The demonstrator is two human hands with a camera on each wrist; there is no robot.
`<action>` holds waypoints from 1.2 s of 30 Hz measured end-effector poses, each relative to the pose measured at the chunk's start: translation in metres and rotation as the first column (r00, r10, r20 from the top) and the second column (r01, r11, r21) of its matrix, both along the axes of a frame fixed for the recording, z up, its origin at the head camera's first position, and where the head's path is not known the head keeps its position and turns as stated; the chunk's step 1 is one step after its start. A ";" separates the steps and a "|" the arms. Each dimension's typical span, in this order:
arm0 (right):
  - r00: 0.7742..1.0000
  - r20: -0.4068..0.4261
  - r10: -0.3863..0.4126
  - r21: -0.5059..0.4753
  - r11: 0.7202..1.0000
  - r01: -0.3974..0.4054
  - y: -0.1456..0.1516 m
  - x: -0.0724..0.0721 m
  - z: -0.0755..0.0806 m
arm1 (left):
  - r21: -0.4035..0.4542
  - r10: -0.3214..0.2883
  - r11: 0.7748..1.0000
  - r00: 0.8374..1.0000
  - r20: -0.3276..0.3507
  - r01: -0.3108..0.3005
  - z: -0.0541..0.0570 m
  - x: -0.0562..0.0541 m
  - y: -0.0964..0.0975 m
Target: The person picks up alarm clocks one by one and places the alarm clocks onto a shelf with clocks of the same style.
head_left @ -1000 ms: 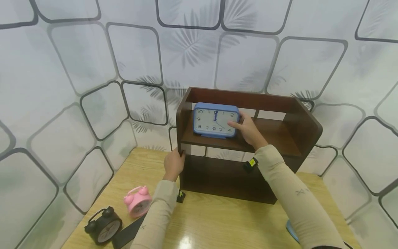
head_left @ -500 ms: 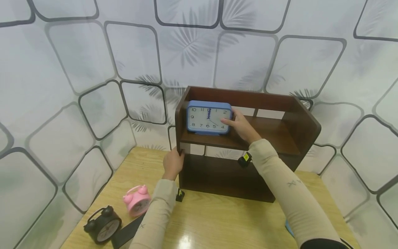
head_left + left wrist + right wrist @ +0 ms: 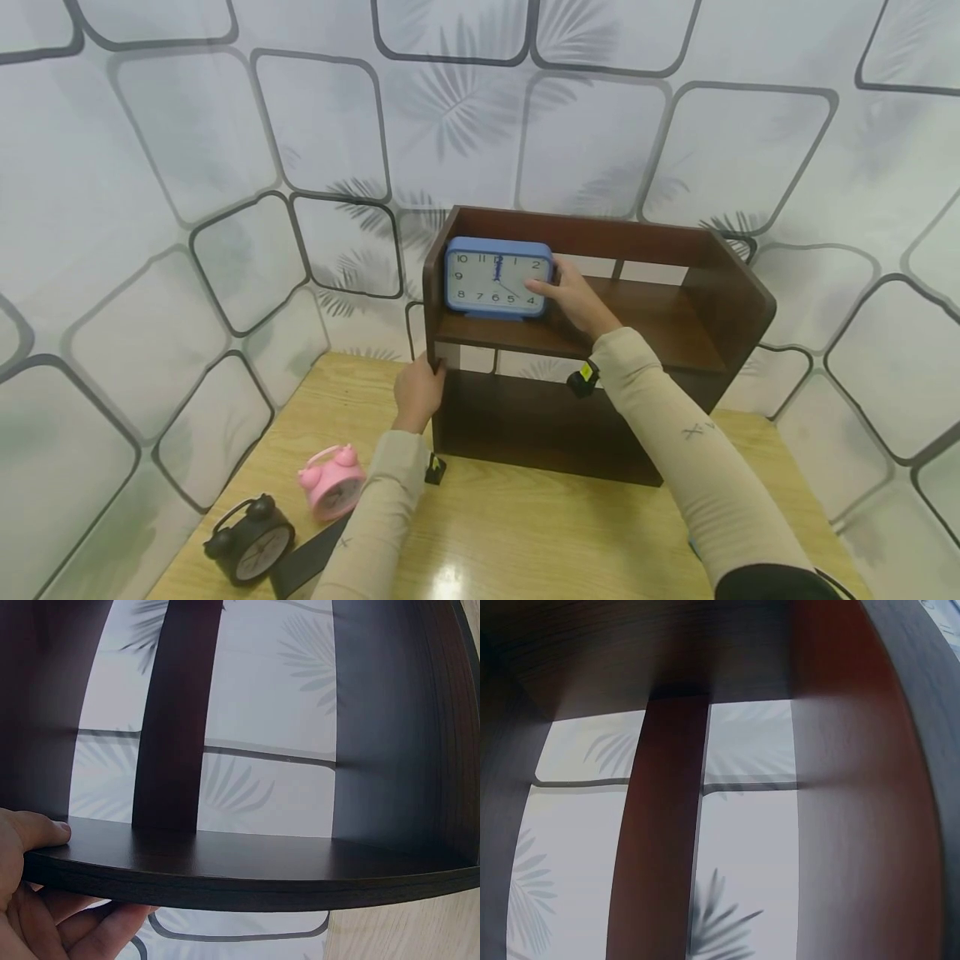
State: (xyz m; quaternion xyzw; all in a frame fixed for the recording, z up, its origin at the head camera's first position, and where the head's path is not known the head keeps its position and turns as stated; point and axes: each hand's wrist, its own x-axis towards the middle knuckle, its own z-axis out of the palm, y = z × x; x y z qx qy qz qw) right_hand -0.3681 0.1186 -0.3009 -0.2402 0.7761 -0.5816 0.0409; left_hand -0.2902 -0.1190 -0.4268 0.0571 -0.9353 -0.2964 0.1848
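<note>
A blue rectangular clock (image 3: 476, 275) with a white face stands at the left end of the upper board of a dark brown two-tier shelf (image 3: 547, 425). My right hand (image 3: 579, 302) holds the clock by its right edge, thumb lying over the face and the other fingers hidden behind. Lower down, my left hand (image 3: 417, 393) grips the shelf's left side panel. In the left wrist view the thumb of that left hand (image 3: 37, 900) rests on the panel's inner face, fingers bent round the outer side. The right wrist view takes in only the shelf's inside (image 3: 656, 840), without the hand.
On the wooden table (image 3: 517, 533), left of the shelf, are a pink twin-bell alarm clock (image 3: 330, 490), a black twin-bell alarm clock (image 3: 255, 546) and a flat black object (image 3: 311, 554) partly behind the left sleeve. A patterned wall (image 3: 600, 150) rises behind the shelf.
The right hand has slid the blue clock leftward along the upper board, close to the left side panel. The left hand keeps its grip on the panel.
</note>
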 end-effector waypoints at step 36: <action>0.998 0.017 -0.059 0.001 0.998 0.059 0.016 0.019 0.000 | 0.028 0.001 1.000 1.000 -0.016 -0.001 0.000 0.002 -0.001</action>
